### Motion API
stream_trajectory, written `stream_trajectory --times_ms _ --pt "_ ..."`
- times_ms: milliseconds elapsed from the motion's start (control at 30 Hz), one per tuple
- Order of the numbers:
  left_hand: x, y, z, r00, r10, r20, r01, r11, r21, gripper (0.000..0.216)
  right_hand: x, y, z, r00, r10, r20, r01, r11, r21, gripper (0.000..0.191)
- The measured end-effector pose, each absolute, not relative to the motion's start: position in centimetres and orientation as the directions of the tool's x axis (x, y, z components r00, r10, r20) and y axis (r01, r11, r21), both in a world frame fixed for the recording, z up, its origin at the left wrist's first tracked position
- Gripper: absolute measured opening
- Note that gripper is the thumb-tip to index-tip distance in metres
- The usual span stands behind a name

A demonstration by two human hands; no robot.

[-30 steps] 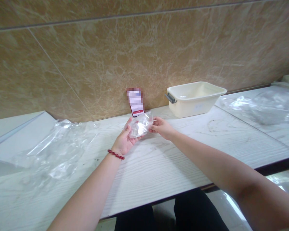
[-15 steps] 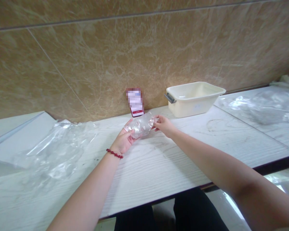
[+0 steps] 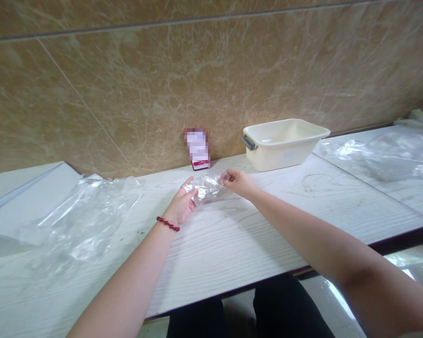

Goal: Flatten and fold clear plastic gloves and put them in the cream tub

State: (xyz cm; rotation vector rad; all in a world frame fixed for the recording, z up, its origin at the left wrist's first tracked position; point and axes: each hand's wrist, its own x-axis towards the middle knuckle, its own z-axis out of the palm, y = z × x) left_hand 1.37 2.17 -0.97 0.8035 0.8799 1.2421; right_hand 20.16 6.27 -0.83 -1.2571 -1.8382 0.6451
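Note:
Between my two hands, just above the white tabletop (image 3: pixel 211 253), is a small clear plastic bag (image 3: pixel 207 187), crinkled and shiny. My left hand (image 3: pixel 183 203), with a red bead bracelet (image 3: pixel 168 224) at its wrist, grips the bag's left end, thumb on top. At the opposite end, my right hand (image 3: pixel 240 182) pinches the edge of the plastic between thumb and fingers. Whether anything lies inside the bag I cannot tell. Right behind the bag, a phone-like card with a red and white face (image 3: pixel 199 149) leans on the wall.
A cream plastic bin (image 3: pixel 278 155) with a grey handle stands against the marbled wall (image 3: pixel 155 84). Loose clear plastic (image 3: pixel 91 220) lies at the left by a white box (image 3: pixel 21 197). More clear plastic (image 3: pixel 391 152) is spread at the far right.
The bag looks narrower and more bunched than before. My right hand has shifted slightly left, its fingers pinching closer together; my left hand stays nearly in place.

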Motion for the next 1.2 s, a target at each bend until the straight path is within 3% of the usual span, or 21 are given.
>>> stream_trajectory --times_ms 133,300,400,600,800,1000,1200 --pt "1.1 2.2 -0.9 0.138 0.983 -0.121 -0.44 0.17 0.882 0.048 20.0 6.6 -1.4 -0.144 0.938 0.314 0.547 0.34 -0.765 0.019" --pt "0.7 2.2 -0.9 0.187 0.979 -0.086 -0.463 0.165 0.871 0.048 19.7 6.8 -2.2 -0.196 0.976 0.1 0.363 0.167 -0.917 0.033" --pt "0.4 2.4 -1.1 0.197 0.978 -0.068 -0.475 0.156 0.866 0.048 19.8 6.8 -2.3 -0.262 0.964 0.055 0.264 0.126 -0.956 0.036" --pt "0.3 2.4 -1.1 0.222 0.973 -0.06 -0.486 0.164 0.859 0.047 20.0 6.8 -2.3 -0.34 0.94 0.009 0.167 0.07 -0.983 0.025" --pt "0.5 2.4 -0.9 0.219 0.97 -0.103 -0.455 0.195 0.869 0.047 19.6 6.4 -1.5 -0.291 0.956 0.029 0.032 0.04 -0.999 0.019" --pt "0.3 2.6 -1.1 0.201 0.968 -0.152 -0.42 0.225 0.879 0.045 19.7 6.4 -1.3 -0.287 0.956 0.057 0.046 0.073 -0.996 0.012" --pt "0.3 2.6 -1.1 0.213 0.959 -0.185 -0.404 0.259 0.877 0.041 19.6 6.6 -1.5 -0.258 0.966 -0.009 0.023 -0.004 -1.0 0.01"
